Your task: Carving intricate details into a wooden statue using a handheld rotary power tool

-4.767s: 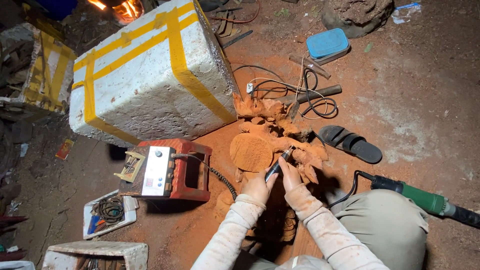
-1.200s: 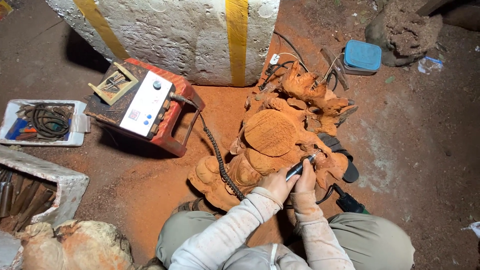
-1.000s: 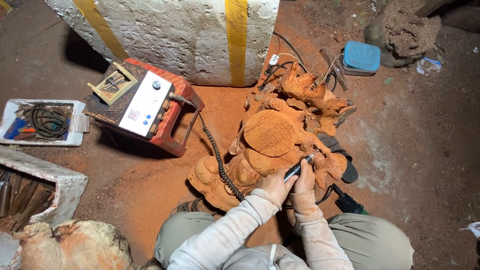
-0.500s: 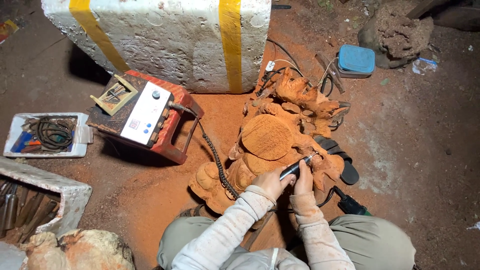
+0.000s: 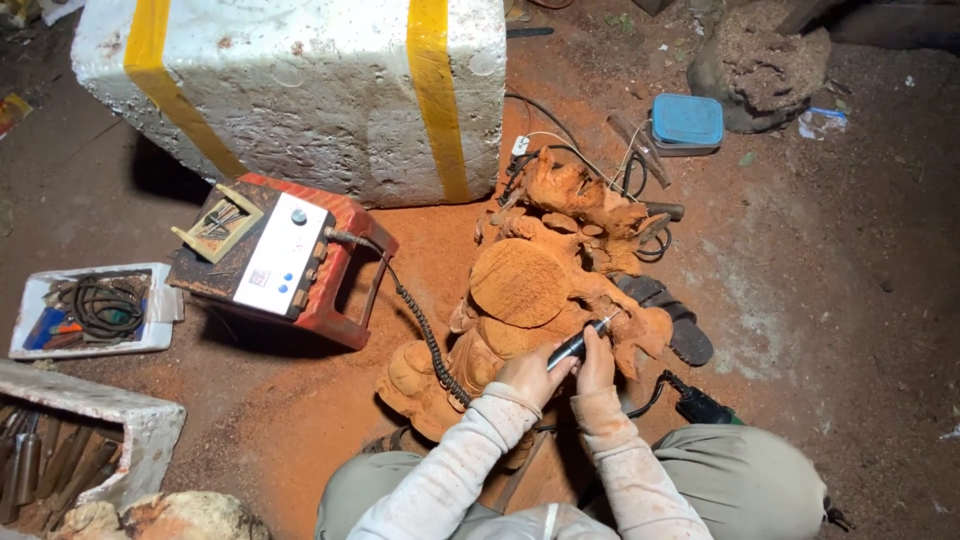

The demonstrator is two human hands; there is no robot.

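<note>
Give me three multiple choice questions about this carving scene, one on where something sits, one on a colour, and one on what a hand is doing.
1. Where is the blue box?
A. on the white foam block
B. on the ground beyond the wood carving
C. in the person's lap

2. What colour are the bands on the white foam block?
A. yellow
B. green
C. black

3. What is the left hand doing?
A. lying flat on the ground
B. lifting the red machine
C. holding a pen-shaped tool

Answers: 1 B, it lies on dirt past the wood carving. 2 A, two yellow strips cross it. 3 C, its fingers wrap the pen-shaped tool, the right hand beside.
</note>
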